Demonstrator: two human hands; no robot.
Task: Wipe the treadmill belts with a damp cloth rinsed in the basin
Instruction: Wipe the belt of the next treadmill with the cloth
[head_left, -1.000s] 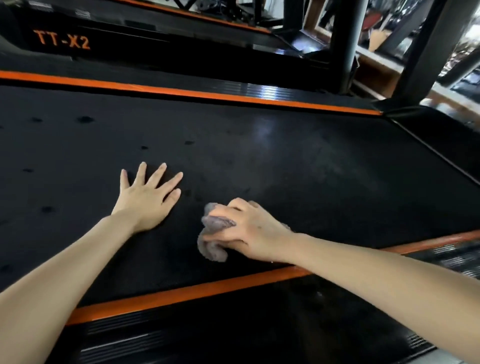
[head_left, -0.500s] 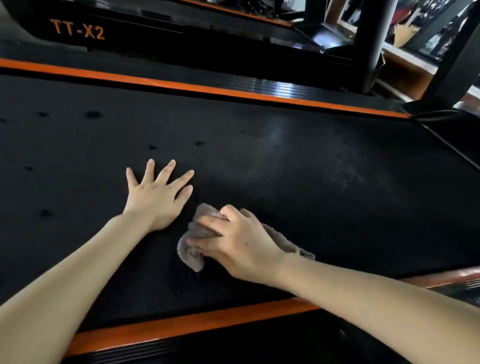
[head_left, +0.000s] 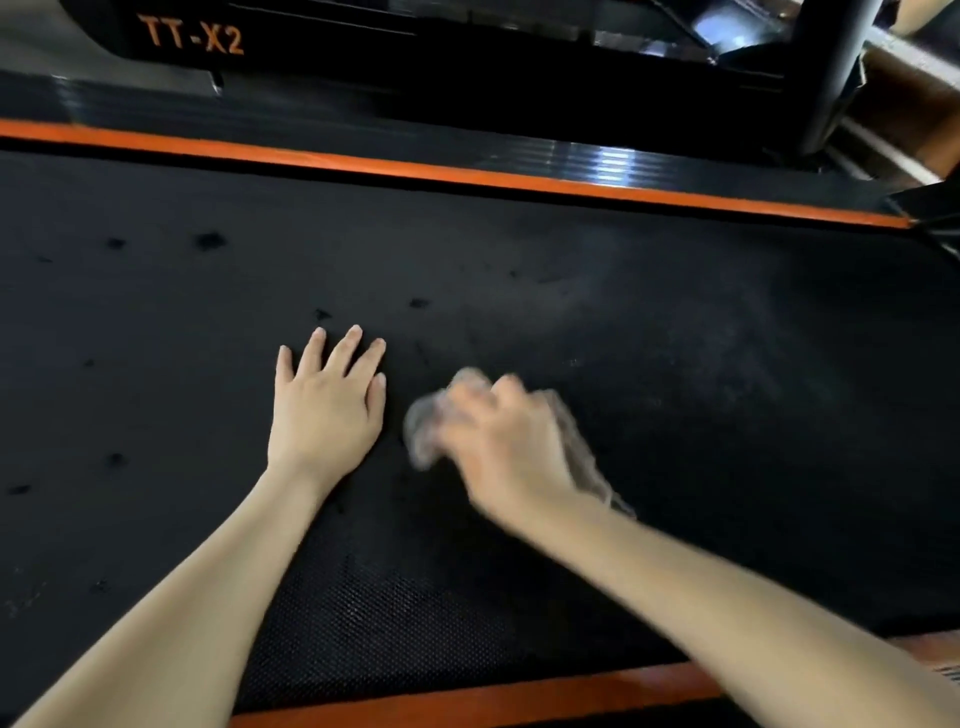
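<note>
On the black treadmill belt (head_left: 156, 395), a little below the middle of the view, both bare hands are down. The left hand (head_left: 324, 410) lies flat on the belt, palm down. Its fingers are straight and slightly spread, pointing to about 12 o'clock, and it holds nothing. Just beside it, at its 3 o'clock, is the right hand (head_left: 506, 447), which is blurred. Its fingers are curled over a bunched grey cloth (head_left: 423, 426), which it grips against the belt. One lump of the cloth sticks out at this hand's 9 o'clock, near the left thumb but apart from it. A thinner tail of the cloth shows at the hand's 4 o'clock, along the wrist. How tight the grip is, I cannot tell because of the blur.

Small dark spots (head_left: 209, 240) are scattered on the belt from 9 to 12 o'clock of the left hand. A pale dusty haze (head_left: 727, 364) covers the belt at 2 o'clock of the right hand. The far orange stripe (head_left: 467, 174) borders the belt at 12 o'clock, with a ribbed black side rail (head_left: 363, 132) behind it. The near orange stripe (head_left: 493, 701) borders the belt at 6 o'clock. At 11 o'clock of the view a black machine body carries the orange letters TT-X2 (head_left: 189, 35). At 1 o'clock stands a black upright post (head_left: 836, 67).
</note>
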